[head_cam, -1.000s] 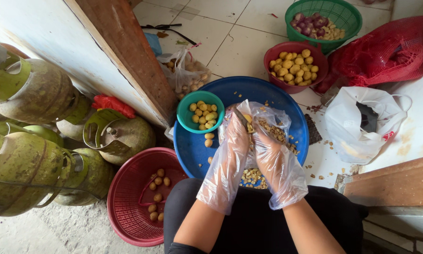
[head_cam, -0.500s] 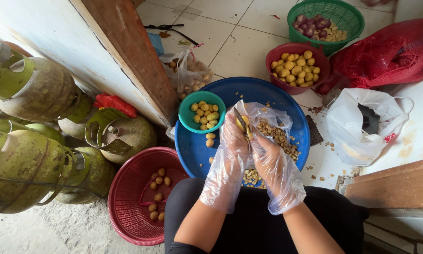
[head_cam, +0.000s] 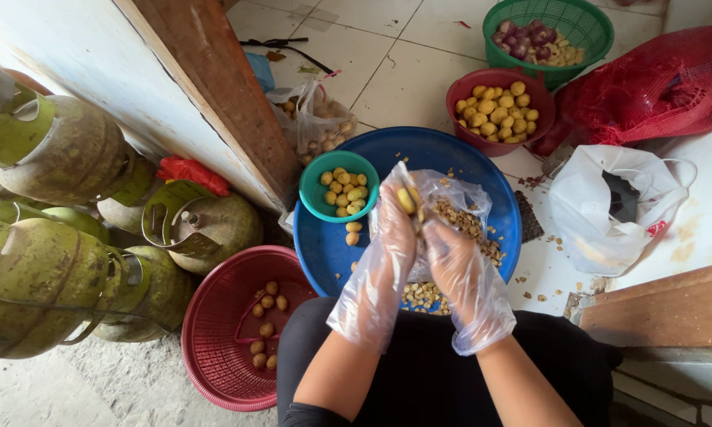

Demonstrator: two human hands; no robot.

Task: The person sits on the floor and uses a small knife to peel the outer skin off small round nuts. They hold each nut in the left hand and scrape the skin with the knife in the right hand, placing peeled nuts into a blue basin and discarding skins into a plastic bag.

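Note:
Both my hands wear loose clear plastic gloves and meet over a large blue basin (head_cam: 328, 245). My left hand (head_cam: 391, 229) pinches a small yellow peeled potato (head_cam: 406, 199) at its fingertips. My right hand (head_cam: 455, 265) is closed just beside it and touches the same potato; a blade or tool in it cannot be made out. Brown peelings (head_cam: 463, 225) lie on a clear plastic bag in the basin. A small teal bowl (head_cam: 308, 190) of peeled potatoes sits on the basin's left rim.
A red basket (head_cam: 213, 348) with several small potatoes stands at my lower left, beside green gas cylinders (head_cam: 47, 269). Further off are a red bowl (head_cam: 460, 126) of peeled potatoes, a green basket (head_cam: 589, 32), a red mesh sack (head_cam: 657, 87) and a white plastic bag (head_cam: 609, 209).
My hands stay together over the basin and have lifted slightly. The left fingers now show the yellow potato more clearly.

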